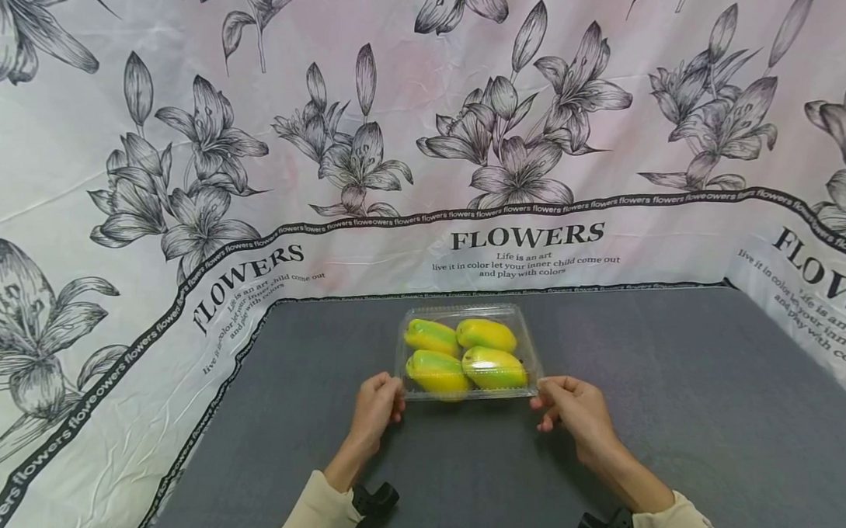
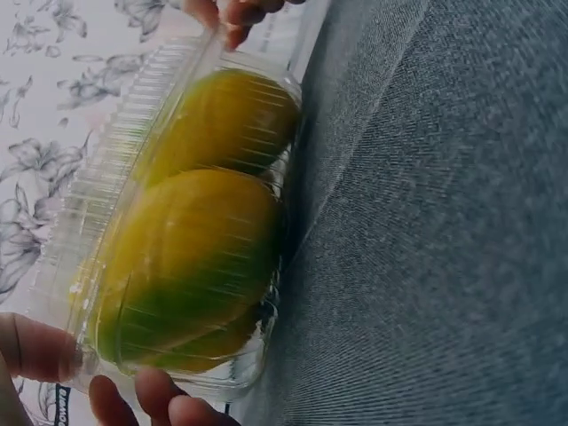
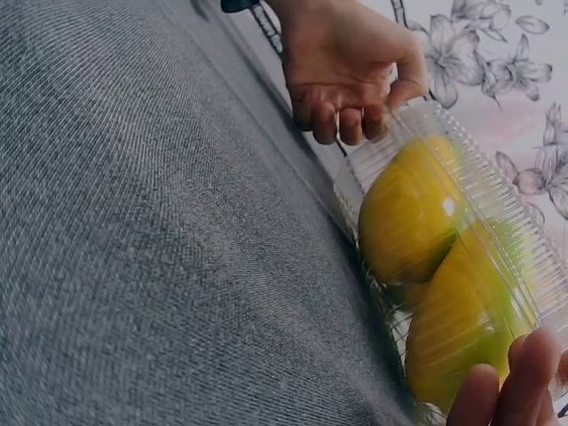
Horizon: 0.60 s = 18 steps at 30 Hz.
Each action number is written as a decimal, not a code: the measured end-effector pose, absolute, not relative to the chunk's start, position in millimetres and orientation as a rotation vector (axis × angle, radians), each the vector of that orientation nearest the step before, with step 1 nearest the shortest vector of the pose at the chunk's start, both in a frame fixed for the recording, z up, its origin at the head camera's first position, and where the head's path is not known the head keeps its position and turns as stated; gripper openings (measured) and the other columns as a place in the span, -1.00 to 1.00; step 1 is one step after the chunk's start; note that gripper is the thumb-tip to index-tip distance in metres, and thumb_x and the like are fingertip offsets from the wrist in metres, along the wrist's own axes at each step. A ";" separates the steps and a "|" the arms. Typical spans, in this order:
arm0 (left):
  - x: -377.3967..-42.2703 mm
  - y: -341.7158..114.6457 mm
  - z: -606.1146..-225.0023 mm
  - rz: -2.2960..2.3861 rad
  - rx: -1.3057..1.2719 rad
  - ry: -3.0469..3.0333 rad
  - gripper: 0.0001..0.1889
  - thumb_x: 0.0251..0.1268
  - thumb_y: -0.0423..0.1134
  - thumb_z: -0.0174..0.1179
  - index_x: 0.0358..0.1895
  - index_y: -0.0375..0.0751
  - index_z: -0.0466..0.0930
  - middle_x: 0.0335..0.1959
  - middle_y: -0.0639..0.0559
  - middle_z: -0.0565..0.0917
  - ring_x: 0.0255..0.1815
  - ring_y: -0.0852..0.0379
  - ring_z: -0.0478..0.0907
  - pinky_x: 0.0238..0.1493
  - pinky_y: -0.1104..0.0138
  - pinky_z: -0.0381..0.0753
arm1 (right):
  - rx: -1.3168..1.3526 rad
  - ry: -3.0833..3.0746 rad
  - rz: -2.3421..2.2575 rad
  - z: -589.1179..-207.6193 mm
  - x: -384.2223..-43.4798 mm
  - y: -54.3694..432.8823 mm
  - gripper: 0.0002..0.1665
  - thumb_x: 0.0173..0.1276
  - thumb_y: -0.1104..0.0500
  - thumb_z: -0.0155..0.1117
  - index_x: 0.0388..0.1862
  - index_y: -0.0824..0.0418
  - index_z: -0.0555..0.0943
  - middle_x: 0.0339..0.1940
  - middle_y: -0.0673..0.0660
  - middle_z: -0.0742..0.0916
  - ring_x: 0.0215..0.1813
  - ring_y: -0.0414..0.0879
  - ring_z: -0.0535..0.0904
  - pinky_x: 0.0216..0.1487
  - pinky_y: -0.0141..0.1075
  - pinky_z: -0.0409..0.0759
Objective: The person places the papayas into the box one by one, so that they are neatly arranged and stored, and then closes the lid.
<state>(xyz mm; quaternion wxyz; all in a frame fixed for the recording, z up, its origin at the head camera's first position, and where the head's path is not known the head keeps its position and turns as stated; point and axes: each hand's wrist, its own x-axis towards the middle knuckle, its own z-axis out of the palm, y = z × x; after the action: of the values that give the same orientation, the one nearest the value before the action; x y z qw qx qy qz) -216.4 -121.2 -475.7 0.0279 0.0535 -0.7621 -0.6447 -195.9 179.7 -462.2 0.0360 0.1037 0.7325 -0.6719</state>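
A clear plastic clamshell box [image 1: 529,344] lies on the grey cloth, its lid over several yellow-green mangoes [image 1: 495,369] set in two rows. My left hand [image 1: 377,406] pinches the box at its near left corner, thumb above and curled fingers below the rim. At the near right corner, my right hand [image 1: 577,411] pinches the rim in the same way. The left wrist view shows the mangoes [image 2: 191,253] through the ribbed side of the box. In the right wrist view the left hand [image 3: 346,67] appears at the box's far end.
Dark grey cloth [image 1: 308,353] covers the table around the box. Behind it hangs a white and pink curtain [image 1: 367,254] printed with lilies and lettering, which also runs along the left and right sides. Dark wrist straps [image 1: 376,499] sit by both cream sleeves.
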 end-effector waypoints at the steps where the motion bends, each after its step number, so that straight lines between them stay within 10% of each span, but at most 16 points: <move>1: -216.4 -121.4 -476.0 -1.969 0.161 -2.366 -0.75 0.20 -0.37 0.00 -0.64 -0.12 0.33 -0.69 0.04 0.45 -0.70 0.17 0.33 -0.61 0.38 0.40 | 0.321 2.249 -2.059 -462.2 -195.9 179.8 -0.71 0.51 0.14 0.18 -0.09 0.40 0.59 -0.53 -0.04 0.72 -0.65 -0.19 0.55 -0.42 -0.26 0.69; 18: -222.6 -131.2 -476.5 -1.891 0.225 -2.245 -0.87 0.33 -0.33 -0.06 -0.40 -0.19 0.41 -0.60 -0.10 0.56 -0.67 0.13 0.40 -0.57 0.34 0.48 | 0.370 2.254 -2.093 -450.6 -204.1 198.2 -0.40 0.62 -0.12 -0.01 0.28 0.36 0.35 -0.24 -0.10 0.68 -0.34 -0.26 0.68 -0.27 -0.30 0.69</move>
<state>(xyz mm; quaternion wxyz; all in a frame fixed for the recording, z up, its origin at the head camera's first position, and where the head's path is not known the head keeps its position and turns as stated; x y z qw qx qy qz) -222.6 -131.2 -476.5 0.0990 0.0760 -0.7588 -0.6392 -204.1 198.2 -450.6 0.0217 0.1194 0.7275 -0.6753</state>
